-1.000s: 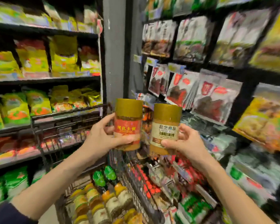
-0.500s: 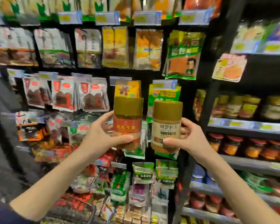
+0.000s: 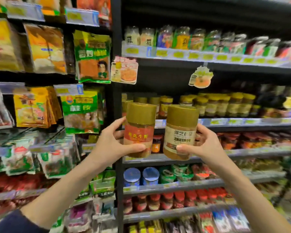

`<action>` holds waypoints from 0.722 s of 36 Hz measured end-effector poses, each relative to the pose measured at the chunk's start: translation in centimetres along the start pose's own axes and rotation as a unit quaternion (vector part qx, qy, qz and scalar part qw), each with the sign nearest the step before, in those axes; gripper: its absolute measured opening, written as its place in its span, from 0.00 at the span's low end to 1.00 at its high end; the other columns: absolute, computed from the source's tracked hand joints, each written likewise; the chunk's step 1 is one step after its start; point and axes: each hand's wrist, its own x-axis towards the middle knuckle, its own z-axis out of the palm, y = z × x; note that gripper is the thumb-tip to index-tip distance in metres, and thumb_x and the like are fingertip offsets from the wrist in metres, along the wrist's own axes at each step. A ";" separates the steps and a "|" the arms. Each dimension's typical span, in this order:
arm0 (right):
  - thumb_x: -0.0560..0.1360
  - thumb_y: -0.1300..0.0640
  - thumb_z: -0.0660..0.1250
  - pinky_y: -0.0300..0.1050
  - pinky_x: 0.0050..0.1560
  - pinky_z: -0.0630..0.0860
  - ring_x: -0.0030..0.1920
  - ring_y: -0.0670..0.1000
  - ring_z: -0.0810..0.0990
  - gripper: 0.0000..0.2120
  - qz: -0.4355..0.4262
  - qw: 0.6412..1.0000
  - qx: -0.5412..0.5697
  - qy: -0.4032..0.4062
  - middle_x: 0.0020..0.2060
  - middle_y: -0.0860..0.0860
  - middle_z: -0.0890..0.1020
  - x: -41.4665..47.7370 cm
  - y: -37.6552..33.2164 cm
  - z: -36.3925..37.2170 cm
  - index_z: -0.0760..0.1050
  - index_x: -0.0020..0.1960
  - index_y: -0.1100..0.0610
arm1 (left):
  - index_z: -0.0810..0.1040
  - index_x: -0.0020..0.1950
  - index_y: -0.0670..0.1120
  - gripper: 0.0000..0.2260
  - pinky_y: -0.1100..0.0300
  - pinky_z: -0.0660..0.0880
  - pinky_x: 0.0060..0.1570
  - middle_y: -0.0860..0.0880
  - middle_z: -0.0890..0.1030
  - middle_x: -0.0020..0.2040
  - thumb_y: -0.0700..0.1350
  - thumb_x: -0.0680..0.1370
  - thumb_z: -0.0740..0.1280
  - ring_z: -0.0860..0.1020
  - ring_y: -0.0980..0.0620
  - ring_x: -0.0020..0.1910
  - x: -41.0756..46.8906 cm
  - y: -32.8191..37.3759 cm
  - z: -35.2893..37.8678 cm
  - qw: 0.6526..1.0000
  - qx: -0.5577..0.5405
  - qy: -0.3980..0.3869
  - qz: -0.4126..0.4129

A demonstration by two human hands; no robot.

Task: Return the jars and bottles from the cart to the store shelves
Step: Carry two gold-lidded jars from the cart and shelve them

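Gold-capped jars, one in each grip, raised before the sauce shelves.

Head view: my left grip (image 3: 111,145) wraps the red-label jar (image 3: 139,132) low on its body, and my right grip (image 3: 203,145) wraps the beige-label jar (image 3: 180,132) the same way, the two just beside each other. They look full, rigid and weighty with slick sides, so I judge the label band the safest hold. Behind them, the shelf (image 3: 242,121) of matching gold-lidded jars (image 3: 222,105) looks crowded, and the black upright (image 3: 116,98) bounds it on the left.
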 end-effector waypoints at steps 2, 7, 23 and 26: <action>0.51 0.51 0.81 0.47 0.48 0.81 0.49 0.51 0.84 0.36 0.002 1.000 -0.007 0.001 0.48 0.52 0.85 0.3 0.7 -2.7 0.76 0.57 0.52 | 0.65 0.71 0.52 0.47 0.61 0.81 0.45 0.50 0.82 0.53 0.47 0.53 0.78 0.84 0.55 0.45 0.9 -0.3 2.5 1.000 0.000 -0.004 -0.004; 0.54 0.58 0.82 0.40 0.43 0.80 0.47 0.49 0.84 0.32 0.006 1.000 -0.017 -0.004 0.46 0.50 0.86 1.7 2.3 -7.1 0.76 0.56 0.50 | 0.63 0.68 0.57 0.44 0.64 0.80 0.46 0.52 0.82 0.52 0.45 0.55 0.77 0.83 0.57 0.45 2.8 -0.6 7.3 1.000 -0.004 0.014 -0.012; 0.54 0.58 0.83 0.45 0.45 0.81 0.47 0.51 0.85 0.36 0.004 0.999 0.020 -0.037 0.47 0.53 0.85 11.0 7.9 -9.0 0.73 0.59 0.53 | 0.63 0.73 0.48 0.46 0.55 0.79 0.53 0.48 0.80 0.59 0.50 0.57 0.77 0.81 0.53 0.54 13.0 -4.4 9.1 0.996 0.061 0.070 0.001; 0.54 0.56 0.81 0.46 0.47 0.81 0.48 0.51 0.84 0.36 0.005 0.999 0.016 -0.045 0.48 0.54 0.85 13.3 8.9 -8.6 0.73 0.61 0.55 | 0.61 0.73 0.47 0.44 0.65 0.79 0.48 0.50 0.79 0.60 0.45 0.61 0.77 0.80 0.55 0.54 15.3 -5.5 8.7 0.995 0.054 0.082 0.003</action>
